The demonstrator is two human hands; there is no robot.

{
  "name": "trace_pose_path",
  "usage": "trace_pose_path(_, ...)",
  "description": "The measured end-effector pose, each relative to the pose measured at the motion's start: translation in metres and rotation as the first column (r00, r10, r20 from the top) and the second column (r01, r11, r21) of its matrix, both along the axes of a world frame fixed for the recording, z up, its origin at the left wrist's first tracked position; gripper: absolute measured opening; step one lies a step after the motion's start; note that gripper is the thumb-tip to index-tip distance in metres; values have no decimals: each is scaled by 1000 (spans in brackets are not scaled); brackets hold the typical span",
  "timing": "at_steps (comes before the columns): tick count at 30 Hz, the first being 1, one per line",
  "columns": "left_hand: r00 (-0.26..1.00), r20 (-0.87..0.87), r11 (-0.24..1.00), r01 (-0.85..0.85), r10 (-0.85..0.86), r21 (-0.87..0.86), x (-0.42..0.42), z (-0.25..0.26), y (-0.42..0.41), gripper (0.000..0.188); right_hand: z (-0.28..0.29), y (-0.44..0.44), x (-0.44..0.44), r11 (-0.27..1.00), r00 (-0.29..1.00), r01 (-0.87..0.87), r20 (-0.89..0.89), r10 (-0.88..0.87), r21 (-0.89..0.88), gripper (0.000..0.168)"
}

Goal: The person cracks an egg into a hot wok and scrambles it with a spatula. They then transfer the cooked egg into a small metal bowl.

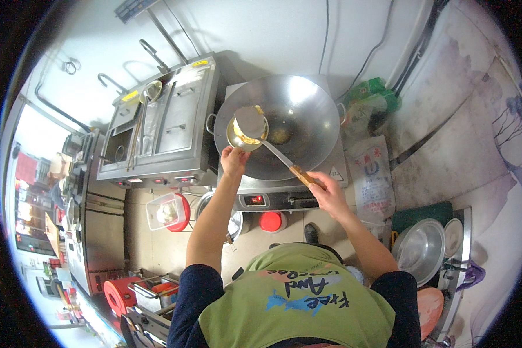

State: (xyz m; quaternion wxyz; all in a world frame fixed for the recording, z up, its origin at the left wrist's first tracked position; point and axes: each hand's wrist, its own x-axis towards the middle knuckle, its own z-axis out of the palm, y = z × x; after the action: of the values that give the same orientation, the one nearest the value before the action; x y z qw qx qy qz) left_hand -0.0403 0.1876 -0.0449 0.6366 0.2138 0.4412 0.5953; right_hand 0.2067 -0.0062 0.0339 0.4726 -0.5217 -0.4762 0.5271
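Note:
My left hand (pixel 235 161) grips the near rim of a small metal bowl (pixel 242 146) over the left side of a large metal wok (pixel 306 130). Yellow food that looks like cooked egg (pixel 246 138) lies in the bowl. Around the wooden handle of a metal spatula (pixel 302 175), my right hand (pixel 327 191) is closed. The spatula's broad flat blade rests over the bowl and covers part of the food. A little yellowish residue shows at the wok's bottom. The wok sits on a steel cooker (pixel 282 201) with a lit red display.
Left of the wok stands a steel cooking unit (pixel 178 126) with lids, a ladle (pixel 151 92) and long chopsticks. A printed sack (pixel 373 174) and green plastic bags (pixel 369 91) are on the right. A metal basin (pixel 422 252) stands lower right; a red-lidded container (pixel 271 222) is on the floor.

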Motion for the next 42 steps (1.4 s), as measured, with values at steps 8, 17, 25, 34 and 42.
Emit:
trace_pose_path(8,954,-300,998,-46,31,-40,2,39,-2,27,-7,3,-5,991,981,-38,193,13,129,29)
trace_pose_path(17,851,-522,996,-24,66,85,-4,72,15,21,-15,9,-21,998,998,7,-55,-4,65,31)
trace_pose_path(25,627,-766,968,72,142,239,0,113,33,19,-15,17,-46,990,880,-57,-475,-12,-131,29)
trace_pose_path(34,216,-941,913,261,261,313,26,163,46,23,-31,24,-70,996,687,-34,-726,-38,-84,27)
trace_pose_path(42,-28,-935,870,377,352,317,37,181,68,23,-29,30,-84,998,542,-47,-840,-15,-48,28)
